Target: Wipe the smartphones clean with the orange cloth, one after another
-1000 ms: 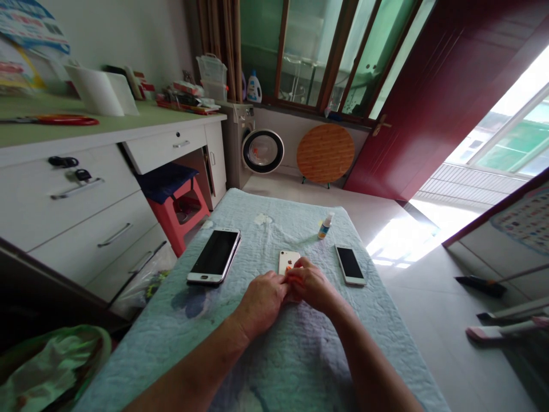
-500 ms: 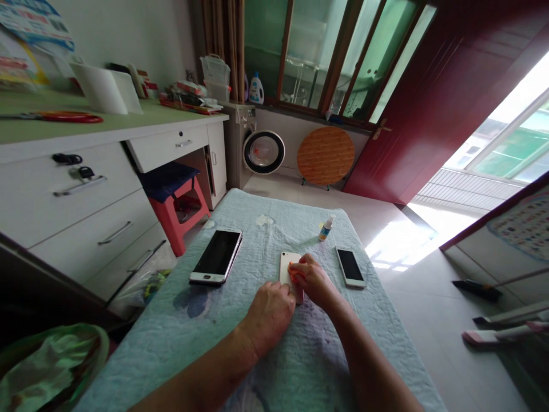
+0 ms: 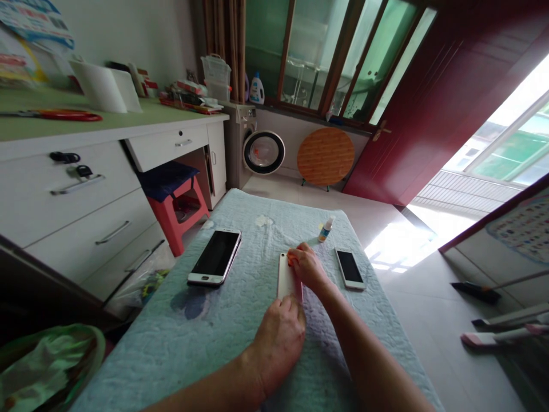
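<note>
A pale pinkish phone (image 3: pixel 286 280) lies back side up in the middle of the cloth-covered table (image 3: pixel 257 229). My left hand (image 3: pixel 283 326) is closed on its near end. Bunched in the closed fingers of my right hand (image 3: pixel 307 266) is an orange cloth (image 3: pixel 292 259), pressed to the phone's upper right, beside the camera. To the left a larger white phone (image 3: pixel 217 256) rests screen up on something dark. Another white phone (image 3: pixel 349 268) lies screen up on the right. A small spray bottle (image 3: pixel 326 229) stands beyond my right hand.
A red stool (image 3: pixel 174 212) with a dark cushion stands by the white drawers (image 3: pixel 81 189) at left. At lower left is a green bin (image 3: pixel 96 343) with a bag in it. Behind the table are a washing machine (image 3: pixel 238 143) with its door open and a round wooden tabletop (image 3: pixel 326 155).
My left hand has slid from the phone's left side toward me, to its near end. My right hand has moved the orange cloth slightly up, toward the phone's far end.
</note>
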Available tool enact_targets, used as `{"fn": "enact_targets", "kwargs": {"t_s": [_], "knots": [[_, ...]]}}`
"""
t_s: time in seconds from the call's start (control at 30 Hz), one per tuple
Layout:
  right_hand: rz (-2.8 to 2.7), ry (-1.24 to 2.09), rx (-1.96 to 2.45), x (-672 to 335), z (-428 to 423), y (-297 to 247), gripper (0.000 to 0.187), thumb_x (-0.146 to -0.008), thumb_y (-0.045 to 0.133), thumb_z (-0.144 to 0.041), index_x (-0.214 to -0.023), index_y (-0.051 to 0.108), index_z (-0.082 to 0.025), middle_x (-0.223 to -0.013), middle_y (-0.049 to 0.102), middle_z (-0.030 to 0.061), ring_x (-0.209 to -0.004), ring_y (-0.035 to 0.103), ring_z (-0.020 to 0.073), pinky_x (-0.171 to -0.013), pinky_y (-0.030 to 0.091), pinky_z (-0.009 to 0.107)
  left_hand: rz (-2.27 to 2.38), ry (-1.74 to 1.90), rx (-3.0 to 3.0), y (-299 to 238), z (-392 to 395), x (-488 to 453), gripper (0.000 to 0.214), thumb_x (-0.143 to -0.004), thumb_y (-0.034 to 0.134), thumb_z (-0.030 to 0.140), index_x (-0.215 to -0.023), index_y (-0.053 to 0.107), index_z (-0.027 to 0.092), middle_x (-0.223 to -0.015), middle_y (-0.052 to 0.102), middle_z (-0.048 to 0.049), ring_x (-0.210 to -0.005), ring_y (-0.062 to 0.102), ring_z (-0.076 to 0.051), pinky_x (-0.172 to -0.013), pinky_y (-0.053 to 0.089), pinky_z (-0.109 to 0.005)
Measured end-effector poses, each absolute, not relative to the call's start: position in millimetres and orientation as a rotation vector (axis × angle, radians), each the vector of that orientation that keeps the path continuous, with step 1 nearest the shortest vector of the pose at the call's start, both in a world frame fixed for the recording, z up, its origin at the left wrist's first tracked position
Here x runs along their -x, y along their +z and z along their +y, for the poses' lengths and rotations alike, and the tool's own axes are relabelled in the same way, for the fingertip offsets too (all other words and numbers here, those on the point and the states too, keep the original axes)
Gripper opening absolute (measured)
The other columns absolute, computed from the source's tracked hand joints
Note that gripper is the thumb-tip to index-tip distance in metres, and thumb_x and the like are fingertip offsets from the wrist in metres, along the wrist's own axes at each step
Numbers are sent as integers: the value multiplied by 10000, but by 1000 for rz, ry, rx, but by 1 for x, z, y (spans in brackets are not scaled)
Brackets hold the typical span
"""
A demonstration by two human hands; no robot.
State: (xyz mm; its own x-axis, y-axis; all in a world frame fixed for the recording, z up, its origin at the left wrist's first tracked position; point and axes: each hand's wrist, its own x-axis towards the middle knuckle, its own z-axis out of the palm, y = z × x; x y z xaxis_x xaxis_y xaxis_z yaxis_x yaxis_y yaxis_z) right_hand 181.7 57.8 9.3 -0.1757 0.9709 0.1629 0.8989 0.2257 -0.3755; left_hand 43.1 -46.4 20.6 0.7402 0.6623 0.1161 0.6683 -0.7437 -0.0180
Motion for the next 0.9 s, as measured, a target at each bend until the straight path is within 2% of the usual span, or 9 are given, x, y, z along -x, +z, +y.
{"fn": "enact_targets", "kwargs": {"t_s": [0.23, 0.4, 0.53, 0.73, 0.8, 0.9], "knots": [[-2219, 382, 1551, -178, 46, 16, 261, -858, 493, -87, -900, 719, -210, -930, 544, 37, -874, 506, 139, -815, 389, 243, -1098, -50, 2869, 26, -50, -42, 294, -824, 468, 91, -1055, 646, 54, -924, 657, -159, -793, 595, -259, -632, 496, -368], [-2344, 614, 1434, -180, 25, 29, 249, -804, 559, -72, -877, 740, -226, -924, 563, 27, -829, 527, 125, -776, 405, 236, -1103, -136, 2726, 20, -54, -45, 390, -824, 497, 112, -1196, 584, 36, -1136, 619, -236, -1030, 571, -326, -724, 503, -395], [-2437, 728, 1358, -177, 12, 37, 221, -817, 585, -113, -872, 750, -248, -921, 586, 20, -834, 529, 123, -795, 397, 243, -1092, -146, 2755, 15, -58, -49, 364, -813, 517, 141, -1151, 615, 47, -1086, 644, -227, -962, 602, -321, -760, 502, -427], [-2529, 553, 1373, -172, 21, 25, 174, -810, 641, -197, -904, 748, -295, -967, 562, 27, -865, 482, 150, -754, 386, 250, -1098, -183, 2775, 9, -62, -51, 384, -787, 563, 150, -1151, 615, 41, -1138, 632, -231, -1059, 571, -343, -896, 453, -476], [-2524, 477, 1402, -171, 31, 21, 187, -833, 617, -199, -934, 742, -296, -992, 540, 41, -900, 466, 163, -776, 391, 259, -1099, -196, 2808, 9, -60, -51, 372, -813, 527, 143, -1163, 611, 51, -1159, 628, -221, -1062, 575, -325, -898, 454, -474], [-2514, 358, 1458, -169, 49, 19, 215, -872, 563, -191, -970, 729, -285, -1016, 519, 58, -933, 446, 180, -811, 394, 280, -1122, -184, 2851, 12, -56, -49, 377, -842, 502, 160, -1192, 602, 64, -1197, 614, -203, -1128, 539, -330, -985, 389, -519]]}}
